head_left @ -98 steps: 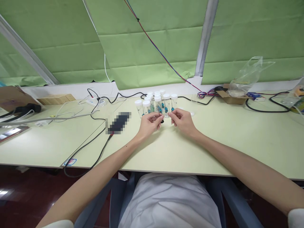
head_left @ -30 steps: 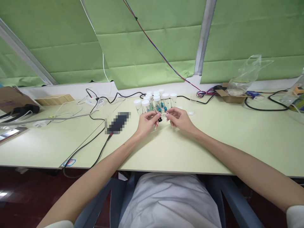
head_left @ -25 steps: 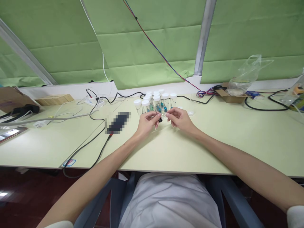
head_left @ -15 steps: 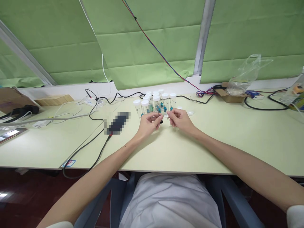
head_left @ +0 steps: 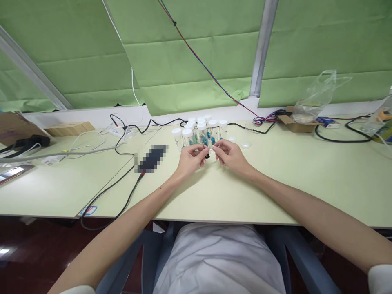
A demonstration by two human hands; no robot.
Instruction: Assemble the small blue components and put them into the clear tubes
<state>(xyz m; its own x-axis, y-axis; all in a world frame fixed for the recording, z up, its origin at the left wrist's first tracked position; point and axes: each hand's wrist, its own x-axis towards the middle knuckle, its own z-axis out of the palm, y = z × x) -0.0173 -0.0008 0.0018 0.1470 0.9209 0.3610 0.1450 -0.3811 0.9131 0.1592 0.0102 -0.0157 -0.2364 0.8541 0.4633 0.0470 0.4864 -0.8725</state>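
Observation:
My left hand and my right hand meet over the pale green table, fingers pinched together. Between them is a small thing with a black end, too small to name; a thin clear piece seems to run toward my right fingers. Just behind my hands stands a cluster of several clear vials with white caps, blue and green bits inside them. Two loose white caps lie to the right of the vials.
A blurred dark device with a black cable lies left of my hands. Cables and a power strip run along the back. A cardboard tray with a plastic bag sits at the back right. A wooden block sits back left.
My hands have stayed nearly in place; my right hand drew slightly closer to my left, fingers working at the small thing between them.

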